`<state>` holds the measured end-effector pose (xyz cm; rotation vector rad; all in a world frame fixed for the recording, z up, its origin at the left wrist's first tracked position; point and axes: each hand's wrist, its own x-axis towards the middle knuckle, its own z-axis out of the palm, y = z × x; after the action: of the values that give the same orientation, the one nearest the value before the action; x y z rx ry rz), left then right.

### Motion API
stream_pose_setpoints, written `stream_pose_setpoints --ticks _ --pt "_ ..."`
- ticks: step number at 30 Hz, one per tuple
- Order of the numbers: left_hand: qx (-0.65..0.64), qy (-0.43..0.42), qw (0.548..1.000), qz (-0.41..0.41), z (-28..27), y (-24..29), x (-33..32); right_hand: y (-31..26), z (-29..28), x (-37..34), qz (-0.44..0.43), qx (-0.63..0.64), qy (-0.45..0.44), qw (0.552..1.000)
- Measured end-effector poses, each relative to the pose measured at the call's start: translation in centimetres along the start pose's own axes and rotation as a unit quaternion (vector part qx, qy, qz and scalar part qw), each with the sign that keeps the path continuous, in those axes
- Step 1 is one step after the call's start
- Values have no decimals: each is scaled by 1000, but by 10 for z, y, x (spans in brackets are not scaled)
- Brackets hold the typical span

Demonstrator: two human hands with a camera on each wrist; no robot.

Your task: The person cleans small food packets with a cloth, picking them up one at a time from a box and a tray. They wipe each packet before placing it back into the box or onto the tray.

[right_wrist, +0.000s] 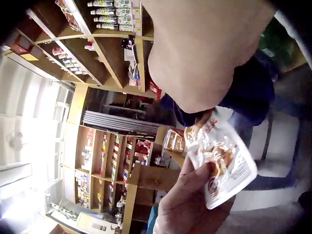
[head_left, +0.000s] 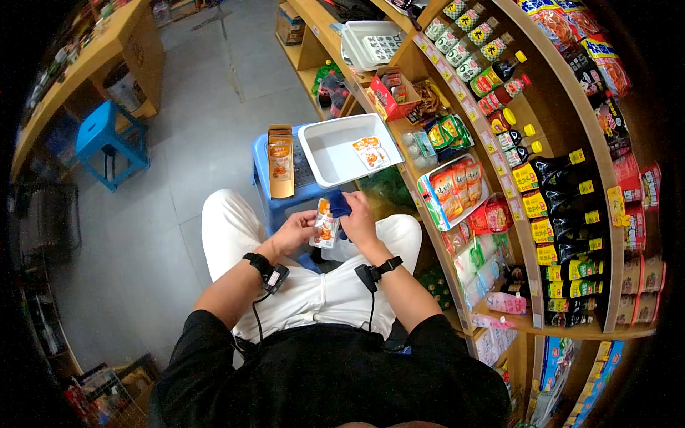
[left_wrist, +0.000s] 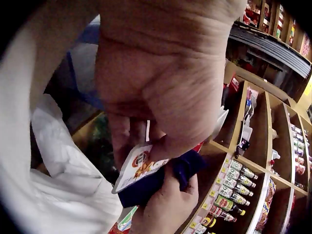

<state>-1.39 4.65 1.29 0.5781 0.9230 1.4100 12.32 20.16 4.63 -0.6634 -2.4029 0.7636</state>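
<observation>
The left hand (head_left: 298,232) pinches a small white packet with orange print (head_left: 325,227) in front of the lap; its thumb lies on the packet face in the right wrist view. A dark blue cloth (head_left: 340,205) is gripped by the right hand (head_left: 359,220), against the packet's upper end. In the left wrist view the cloth (left_wrist: 141,191) lies behind the packet (left_wrist: 141,165). Beyond the hands, a white tray (head_left: 325,153) holds similar packets (head_left: 370,152). An open carton of orange packets (head_left: 281,162) stands left of the tray.
The tray and carton sit on a blue stool (head_left: 262,153). Another blue stool (head_left: 110,135) stands at the far left on the grey floor. Shelves with bottles (head_left: 564,203) and snack packs (head_left: 457,189) rise close on the right.
</observation>
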Motion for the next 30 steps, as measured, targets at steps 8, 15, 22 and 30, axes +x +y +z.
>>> stream_pose_setpoints --ticks 8,15,22,30 --pt "-53 47 997 10 -13 -12 12 1 -12 4 39 -18 38 998" --pt "-50 13 998 -27 -10 0 2 -22 -4 -2 -54 -20 -50 997" --pt "-161 -6 987 -11 -22 -15 4 -27 -2 -6 -132 -23 -93 987" --pt "-205 10 978 -29 -15 2 1 -36 -11 -6 -184 -35 -143 972"
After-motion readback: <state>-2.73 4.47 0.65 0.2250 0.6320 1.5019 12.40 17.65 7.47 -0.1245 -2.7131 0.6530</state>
